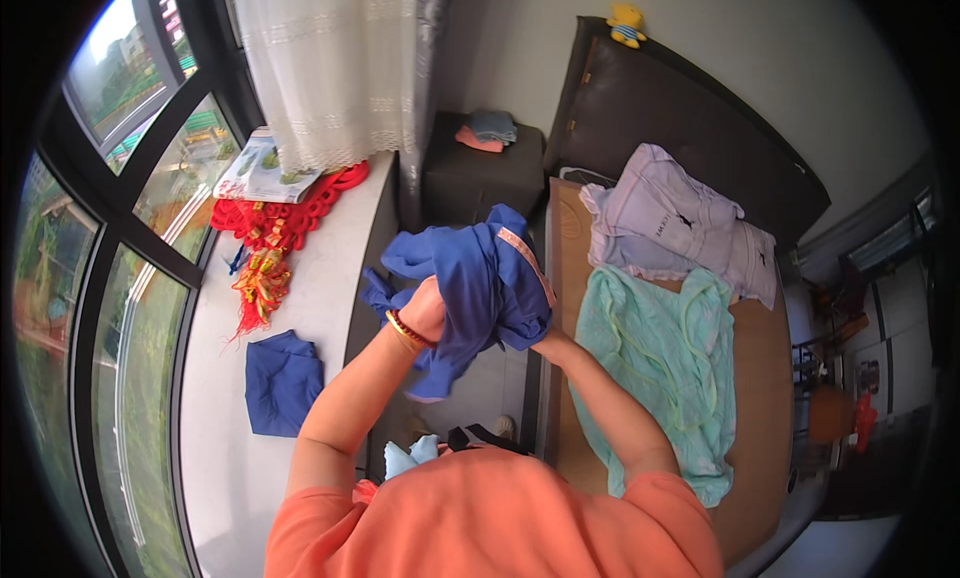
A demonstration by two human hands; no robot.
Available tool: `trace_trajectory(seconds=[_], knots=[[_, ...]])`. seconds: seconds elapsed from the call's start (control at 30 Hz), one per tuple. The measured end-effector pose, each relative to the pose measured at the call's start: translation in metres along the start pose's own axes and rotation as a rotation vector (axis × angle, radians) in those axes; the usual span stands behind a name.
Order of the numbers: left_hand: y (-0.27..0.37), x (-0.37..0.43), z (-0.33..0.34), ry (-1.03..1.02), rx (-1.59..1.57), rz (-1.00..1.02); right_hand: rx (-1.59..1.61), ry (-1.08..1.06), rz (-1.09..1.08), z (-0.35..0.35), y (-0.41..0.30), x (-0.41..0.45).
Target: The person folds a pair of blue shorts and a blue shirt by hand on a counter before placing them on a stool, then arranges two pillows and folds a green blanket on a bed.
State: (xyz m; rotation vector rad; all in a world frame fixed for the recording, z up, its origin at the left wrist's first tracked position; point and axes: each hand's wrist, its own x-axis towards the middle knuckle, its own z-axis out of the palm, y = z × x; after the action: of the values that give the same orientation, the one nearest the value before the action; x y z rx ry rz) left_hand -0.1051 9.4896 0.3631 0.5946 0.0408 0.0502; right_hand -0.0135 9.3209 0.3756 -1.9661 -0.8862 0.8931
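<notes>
A bunched blue garment point(476, 278) with a pinkish trim strip hangs in the air in front of me, over the gap between the window ledge and the bed. My left hand point(426, 311) grips its near left side; a beaded bracelet and a gold bangle circle that wrist. At the garment's lower right, my right hand point(551, 344) has hold of it, with the fingers hidden by the cloth. A loose sleeve or leg dangles below my left hand. On the ledge to the left lies a folded dark blue garment point(283, 383).
The pale window ledge point(217, 458) also bears red knotted ornaments point(277, 221) and a printed paper bag point(262, 169). Folded clothes point(489, 130) sit on a dark nightstand point(480, 176). To the right, the bed point(757, 398) holds a mint blanket point(660, 375) and pillows point(675, 218).
</notes>
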Motion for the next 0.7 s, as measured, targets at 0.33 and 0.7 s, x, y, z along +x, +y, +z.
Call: trace_trajectory(seconds=[0.33,0.7], knots=[[0.024,0.016,0.017,0.126,0.344,0.211,0.304,0.261,-0.28,-0.117,0.105,-0.039],[0.036,0.035,0.102,0.018,0.436,0.195,1.145,0.032,-0.284,-0.138,0.079,-0.052]])
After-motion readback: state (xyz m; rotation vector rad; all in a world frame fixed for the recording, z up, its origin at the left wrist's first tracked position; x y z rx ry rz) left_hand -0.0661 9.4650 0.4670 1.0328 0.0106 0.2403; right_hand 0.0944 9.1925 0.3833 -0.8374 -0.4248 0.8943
